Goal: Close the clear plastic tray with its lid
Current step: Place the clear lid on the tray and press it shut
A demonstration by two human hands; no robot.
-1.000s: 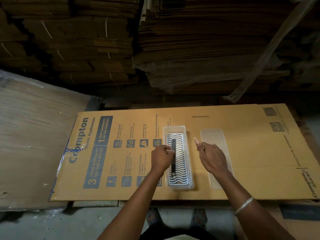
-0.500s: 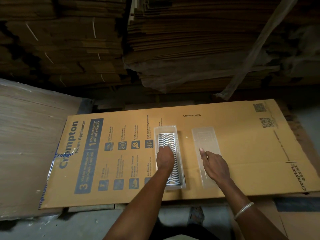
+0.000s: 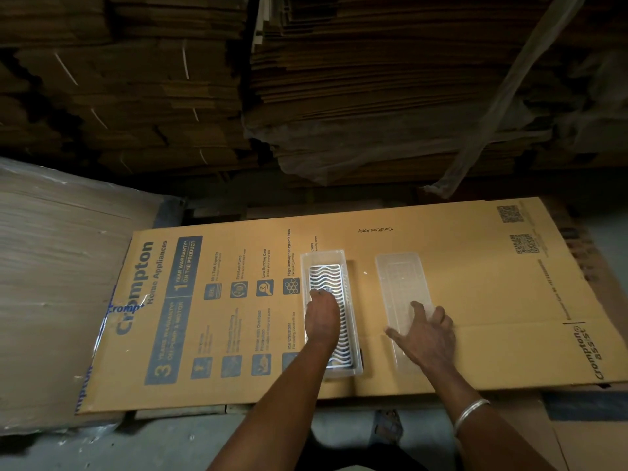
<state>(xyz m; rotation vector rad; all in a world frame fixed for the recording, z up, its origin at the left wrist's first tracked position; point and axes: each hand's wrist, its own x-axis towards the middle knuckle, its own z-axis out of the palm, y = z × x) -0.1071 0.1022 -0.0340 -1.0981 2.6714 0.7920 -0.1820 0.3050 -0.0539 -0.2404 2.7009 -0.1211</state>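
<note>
While the left hand (image 3: 321, 316) reaches down into the clear plastic tray (image 3: 331, 314), its fingers (image 3: 317, 294) curl together against the wavy-patterned insert (image 3: 328, 280) that lies in the tray's bottom; whether they pinch anything cannot be told. The tray is open and lies lengthwise on a flattened printed carton (image 3: 475, 283) that serves as the bench, with blue Crompton lettering to its left. Just beside the tray on the right, apart from it by a strip of bare cardboard, the clear lid (image 3: 401, 277) lies flat on the same carton. The right hand (image 3: 424, 334) rests palm down on the near half of the lid, its fingers (image 3: 416, 305) spread apart, the thumb pointing left over the lid's near-left edge. A metal bangle (image 3: 470, 411) circles the right wrist. Behind the carton rise dark stacks of flattened cardboard (image 3: 373, 79), and at left a plastic-wrapped bundle of sheets (image 3: 61, 266) lies under the carton's edge.
</note>
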